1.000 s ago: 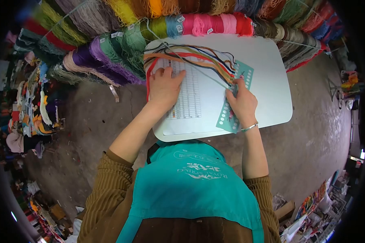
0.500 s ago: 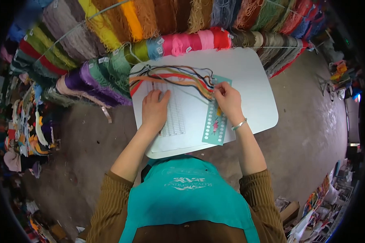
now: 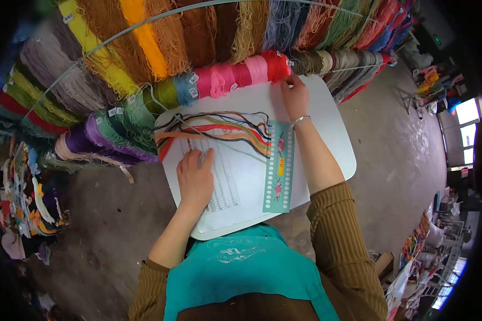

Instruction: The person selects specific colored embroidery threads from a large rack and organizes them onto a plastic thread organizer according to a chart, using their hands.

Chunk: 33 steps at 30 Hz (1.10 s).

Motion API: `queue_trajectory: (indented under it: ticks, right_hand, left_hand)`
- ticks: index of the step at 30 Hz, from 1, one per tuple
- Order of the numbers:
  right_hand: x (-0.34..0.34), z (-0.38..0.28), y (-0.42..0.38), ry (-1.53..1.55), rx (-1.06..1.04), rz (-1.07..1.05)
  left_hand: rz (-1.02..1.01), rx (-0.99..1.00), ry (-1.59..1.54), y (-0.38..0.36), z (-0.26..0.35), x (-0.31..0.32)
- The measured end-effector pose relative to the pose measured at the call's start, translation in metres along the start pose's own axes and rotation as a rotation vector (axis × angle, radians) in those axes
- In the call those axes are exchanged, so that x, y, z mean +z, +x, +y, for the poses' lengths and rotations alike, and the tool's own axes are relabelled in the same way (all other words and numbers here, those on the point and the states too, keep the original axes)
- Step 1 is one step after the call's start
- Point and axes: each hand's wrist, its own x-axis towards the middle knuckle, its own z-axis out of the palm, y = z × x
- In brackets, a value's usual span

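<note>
On a printed chart sheet (image 3: 222,184) my left hand (image 3: 194,179) lies flat with its fingers stretched forward. My right hand (image 3: 295,99) is at the far edge of the white table, its fingertips pinched against the lower edge of a red yarn skein (image 3: 276,65). Between the hands lies a teal thread card (image 3: 278,195) with white holes down both sides and pink flowers. A bundle of coloured threads (image 3: 219,128) runs from the card's upper left holes to the table's left side.
Rows of hanging yarn skeins (image 3: 198,37) line the back, with a cord (image 3: 144,22) across them. The white table (image 3: 326,144) stands on a concrete floor (image 3: 112,208). Piles of coloured material (image 3: 40,198) lie at the left. A teal apron (image 3: 246,273) covers my front.
My right hand has left the thread card and reached forward to the red yarn skein. My left hand stays on the chart. The view has shifted, so the table sits lower.
</note>
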Motion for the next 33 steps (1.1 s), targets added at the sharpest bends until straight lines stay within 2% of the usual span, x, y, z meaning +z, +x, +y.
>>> queue_trajectory:
  ticks: [5, 8, 12, 14, 15, 17, 18, 20, 23, 26, 33]
  right_hand:
    - [0.014, 0.001, 0.013, -0.147, -0.074, -0.013]
    - [0.027, 0.009, 0.017, -0.175, -0.039, 0.008]
    - [0.027, 0.010, 0.014, -0.066, -0.002, 0.005]
    - [0.021, 0.009, 0.012, 0.222, 0.063, 0.000]
    - [0.016, 0.007, 0.013, 0.226, 0.062, 0.000]
    - [0.002, 0.004, 0.015, 0.707, 0.392, -0.220]
    - [-0.003, 0.002, 0.016, 0.709, 0.392, -0.224]
    - [-0.009, -0.005, 0.018, 1.102, 0.577, -0.286]
    - [-0.010, 0.006, 0.020, 1.203, 0.666, -0.343]
    - [-0.006, 0.021, 0.020, 1.165, 0.579, -0.436]
    - [-0.004, 0.016, 0.016, 1.005, 0.528, -0.450]
  left_hand:
    - [-0.006, 0.002, -0.009, 0.001, 0.000, -0.001]
    - [-0.006, 0.007, -0.015, 0.002, 0.000, -0.003]
    - [0.002, 0.002, -0.014, 0.001, 0.000, -0.001]
    - [0.000, -0.004, -0.007, 0.001, 0.000, 0.000]
    - [-0.004, -0.009, -0.002, 0.001, 0.001, 0.000]
    - [-0.009, -0.012, 0.001, 0.000, 0.000, 0.001]
    - [-0.015, -0.015, 0.000, 0.000, 0.001, 0.001]
    - [-0.016, -0.027, -0.008, 0.000, 0.002, 0.002]
    - [-0.020, -0.038, -0.018, 0.001, 0.006, -0.001]
    - [-0.006, -0.033, -0.017, 0.002, 0.008, -0.001]
    - [0.011, -0.018, -0.012, 0.003, 0.010, -0.002]
